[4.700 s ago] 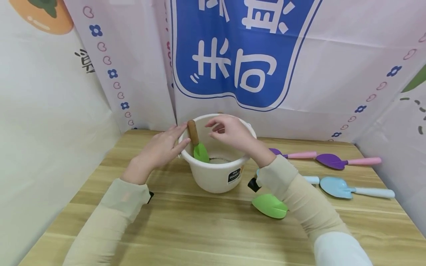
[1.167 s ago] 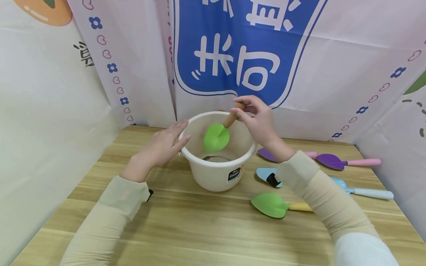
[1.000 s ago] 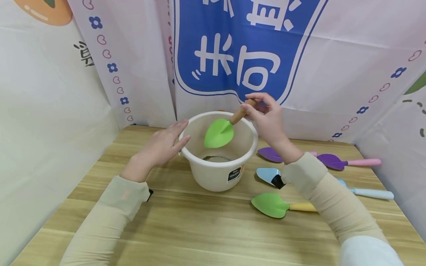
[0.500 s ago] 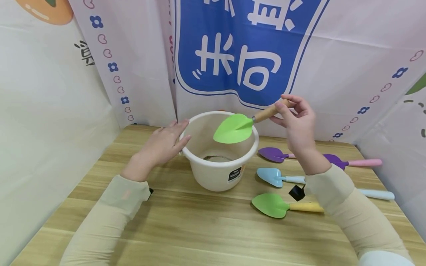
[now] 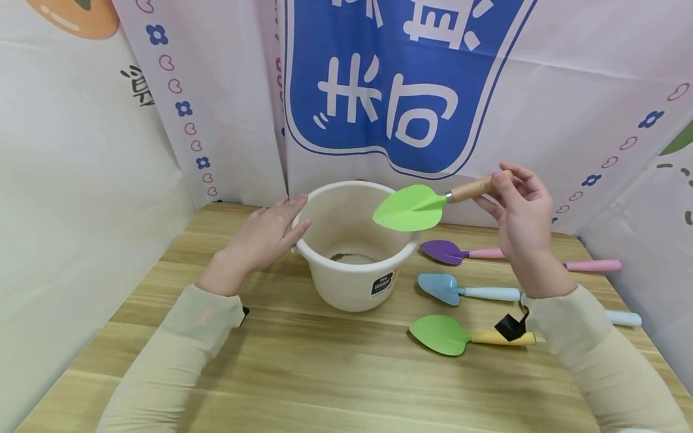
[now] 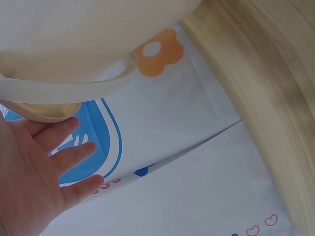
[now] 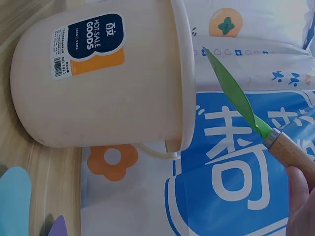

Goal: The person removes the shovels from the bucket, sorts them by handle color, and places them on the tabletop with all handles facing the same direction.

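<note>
A white plastic bucket [image 5: 341,285] stands on the wooden table, with a label [image 7: 96,42] on its outer wall. My left hand [image 5: 271,234] rests on its left rim, fingers fairly straight; the left wrist view has those fingers [image 6: 74,155] spread beside the rim. Between thumb and fingers, my right hand [image 5: 525,216] pinches the wooden handle of a bright green garden trowel [image 5: 414,208]. The trowel's blade hangs above the bucket's right rim, its tip pointing left. Inside, the bucket's bottom shows a dark curved mark.
Right of the bucket lie a purple trowel [image 5: 444,251], a light blue trowel [image 5: 441,287] and a green trowel [image 5: 441,335] with a yellow handle. Farther right, pink [image 5: 592,265] and pale blue [image 5: 625,317] handles show past my right arm. A printed curtain [image 5: 233,120] hangs close behind.
The right hand took hold of the trowel leaning inside the bucket, lifted it out and carried it rightward to over the right rim. My left hand has stayed on the rim.
</note>
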